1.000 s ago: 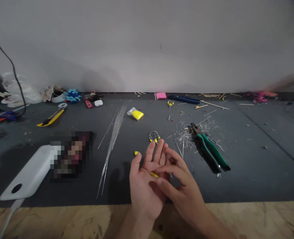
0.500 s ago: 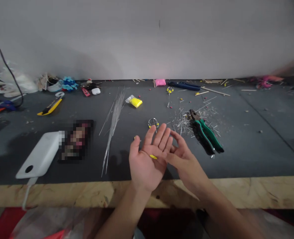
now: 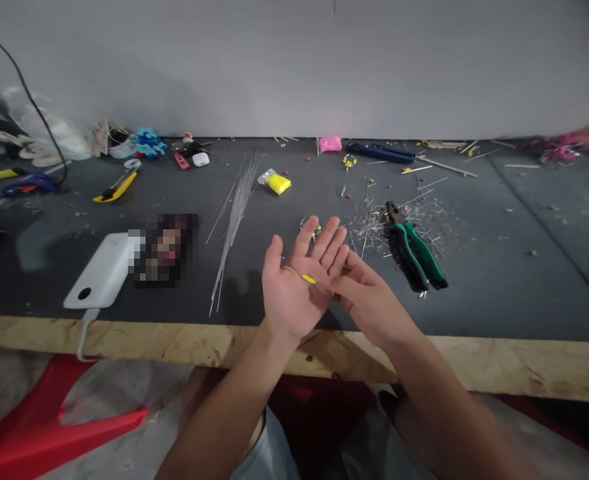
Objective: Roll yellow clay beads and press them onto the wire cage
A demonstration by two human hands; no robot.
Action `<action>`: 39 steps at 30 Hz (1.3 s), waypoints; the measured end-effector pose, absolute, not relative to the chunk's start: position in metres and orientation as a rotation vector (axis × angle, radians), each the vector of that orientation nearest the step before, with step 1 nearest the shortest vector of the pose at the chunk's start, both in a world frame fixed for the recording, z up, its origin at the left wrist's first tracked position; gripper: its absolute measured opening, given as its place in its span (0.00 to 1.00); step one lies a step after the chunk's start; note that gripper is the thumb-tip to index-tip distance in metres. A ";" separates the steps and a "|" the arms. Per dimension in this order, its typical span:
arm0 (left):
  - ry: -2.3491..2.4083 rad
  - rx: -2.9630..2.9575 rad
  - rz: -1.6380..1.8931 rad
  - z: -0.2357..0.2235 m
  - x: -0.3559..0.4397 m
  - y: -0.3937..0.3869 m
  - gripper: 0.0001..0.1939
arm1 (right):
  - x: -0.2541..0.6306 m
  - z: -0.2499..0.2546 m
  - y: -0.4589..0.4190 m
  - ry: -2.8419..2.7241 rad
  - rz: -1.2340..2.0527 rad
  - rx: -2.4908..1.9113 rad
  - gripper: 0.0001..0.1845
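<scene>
Plainly, left hand (image 3: 297, 293), fingers spread, bears yellow piece (image 3: 309, 279); can't tell if right hand (image 3: 374, 303) pinches.

Bare forearms (image 3: 234, 393), pale bluish clothing (image 3: 270, 448)

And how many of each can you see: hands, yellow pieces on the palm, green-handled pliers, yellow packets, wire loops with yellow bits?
Hands: 2, left hand and right hand
Yellow piece: 1
Green-handled pliers: 1
Yellow packet: 1
Wire loops: 2, one partly hidden behind the left hand
Total: 7
</scene>
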State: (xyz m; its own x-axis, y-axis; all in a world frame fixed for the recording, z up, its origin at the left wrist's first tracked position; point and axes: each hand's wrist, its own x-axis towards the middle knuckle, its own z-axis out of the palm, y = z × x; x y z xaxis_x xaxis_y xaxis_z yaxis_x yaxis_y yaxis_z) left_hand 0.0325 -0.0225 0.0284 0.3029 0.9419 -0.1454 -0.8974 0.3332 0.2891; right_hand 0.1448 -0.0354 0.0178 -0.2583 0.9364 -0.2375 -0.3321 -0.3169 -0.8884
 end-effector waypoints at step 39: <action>0.302 0.147 1.088 0.024 0.034 -0.021 0.27 | 0.156 0.015 -0.025 -0.842 1.747 -0.941 0.21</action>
